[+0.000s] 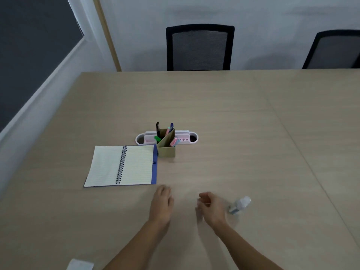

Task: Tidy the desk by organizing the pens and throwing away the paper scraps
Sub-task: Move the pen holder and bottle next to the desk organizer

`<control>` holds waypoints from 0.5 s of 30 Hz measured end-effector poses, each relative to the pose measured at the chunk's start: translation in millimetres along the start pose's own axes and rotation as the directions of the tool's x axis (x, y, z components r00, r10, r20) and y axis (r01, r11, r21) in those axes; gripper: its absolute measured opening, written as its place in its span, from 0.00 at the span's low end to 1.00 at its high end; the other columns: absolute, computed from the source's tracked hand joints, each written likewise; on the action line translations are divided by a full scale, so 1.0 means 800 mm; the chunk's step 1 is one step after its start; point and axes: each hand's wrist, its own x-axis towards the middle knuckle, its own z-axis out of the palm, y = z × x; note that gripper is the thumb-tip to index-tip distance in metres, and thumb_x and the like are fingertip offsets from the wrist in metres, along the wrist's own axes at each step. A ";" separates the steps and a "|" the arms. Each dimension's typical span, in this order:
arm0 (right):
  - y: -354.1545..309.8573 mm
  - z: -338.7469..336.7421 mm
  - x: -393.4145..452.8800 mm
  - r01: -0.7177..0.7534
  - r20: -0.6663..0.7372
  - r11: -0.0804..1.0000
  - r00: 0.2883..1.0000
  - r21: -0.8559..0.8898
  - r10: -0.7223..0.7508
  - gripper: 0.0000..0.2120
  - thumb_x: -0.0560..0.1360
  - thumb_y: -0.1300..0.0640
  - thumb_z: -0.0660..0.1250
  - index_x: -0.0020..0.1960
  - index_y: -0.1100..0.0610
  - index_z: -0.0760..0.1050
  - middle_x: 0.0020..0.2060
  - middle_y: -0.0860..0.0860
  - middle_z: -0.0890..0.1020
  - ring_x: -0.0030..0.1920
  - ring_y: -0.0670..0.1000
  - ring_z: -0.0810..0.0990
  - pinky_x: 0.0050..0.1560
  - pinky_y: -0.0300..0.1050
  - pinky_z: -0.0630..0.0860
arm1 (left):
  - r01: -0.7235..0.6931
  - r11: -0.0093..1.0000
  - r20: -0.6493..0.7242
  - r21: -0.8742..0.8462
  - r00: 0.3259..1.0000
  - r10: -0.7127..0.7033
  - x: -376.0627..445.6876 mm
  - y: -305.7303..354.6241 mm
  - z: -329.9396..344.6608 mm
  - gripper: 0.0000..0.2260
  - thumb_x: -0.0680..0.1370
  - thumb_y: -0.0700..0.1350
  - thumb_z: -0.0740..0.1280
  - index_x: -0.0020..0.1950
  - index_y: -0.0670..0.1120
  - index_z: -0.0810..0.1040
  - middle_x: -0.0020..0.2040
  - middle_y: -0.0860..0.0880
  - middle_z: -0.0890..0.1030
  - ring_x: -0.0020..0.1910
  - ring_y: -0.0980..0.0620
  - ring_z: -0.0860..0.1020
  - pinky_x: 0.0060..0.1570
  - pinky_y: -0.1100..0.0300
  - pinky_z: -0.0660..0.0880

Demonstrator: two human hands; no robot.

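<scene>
A tan cardboard pen holder [166, 148] stands mid-desk with several pens [167, 129] upright in it, black, blue, green and pink. Behind it lies a white and pink oval desk organizer [185, 137]. My left hand [162, 203] hovers flat over the desk near the front, fingers together, holding nothing. My right hand [211, 208] is beside it, blurred, fingers loosely curled and apart, holding nothing. A pale paper scrap [80, 265] shows at the bottom edge, left of my left forearm.
An open spiral notebook [121, 165] with a blue cover lies left of the pen holder. A small clear bottle [240, 205] with a white cap lies on its side just right of my right hand. Two black mesh chairs [199, 48] stand beyond the desk's far edge.
</scene>
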 end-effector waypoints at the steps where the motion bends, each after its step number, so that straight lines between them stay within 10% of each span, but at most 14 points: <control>1: 0.016 -0.004 -0.011 -0.007 -0.014 1.000 1.000 0.010 0.007 0.09 0.73 0.66 0.67 0.51 0.59 0.79 0.44 0.56 0.84 0.45 0.54 0.82 0.47 0.38 0.79 | -0.018 0.997 -0.004 0.076 1.000 0.019 -0.002 -0.007 0.007 0.19 0.80 0.43 0.58 0.71 0.42 0.69 0.75 0.43 0.64 0.75 0.48 0.62 0.74 0.58 0.59; 5: 0.062 -0.021 -0.035 -0.058 -0.134 0.995 0.989 0.078 0.068 0.08 0.71 0.68 0.68 0.43 0.56 0.79 0.36 0.53 0.85 0.38 0.49 0.83 0.36 0.25 0.75 | -0.111 0.947 -0.012 0.301 0.993 0.120 0.001 -0.028 0.027 0.22 0.79 0.48 0.58 0.74 0.49 0.65 0.77 0.45 0.61 0.77 0.48 0.58 0.74 0.53 0.58; 10: 0.083 -0.042 -0.046 -0.186 -0.327 0.930 0.899 0.317 0.291 0.10 0.71 0.62 0.72 0.48 0.62 0.72 0.31 0.58 0.84 0.28 0.56 0.81 0.33 0.48 0.80 | -0.118 0.878 -0.045 0.465 0.987 0.156 0.002 -0.050 0.043 0.23 0.77 0.56 0.52 0.71 0.52 0.68 0.74 0.47 0.69 0.73 0.47 0.66 0.67 0.49 0.66; 15: 0.065 -0.057 -0.024 -0.105 -0.434 0.976 0.883 0.189 0.179 0.20 0.69 0.52 0.75 0.52 0.47 0.66 0.36 0.45 0.79 0.39 0.50 0.80 0.44 0.46 0.73 | -0.131 0.886 -0.074 0.445 0.980 0.183 0.005 -0.060 0.053 0.23 0.78 0.57 0.54 0.72 0.54 0.64 0.75 0.48 0.67 0.74 0.48 0.63 0.67 0.51 0.60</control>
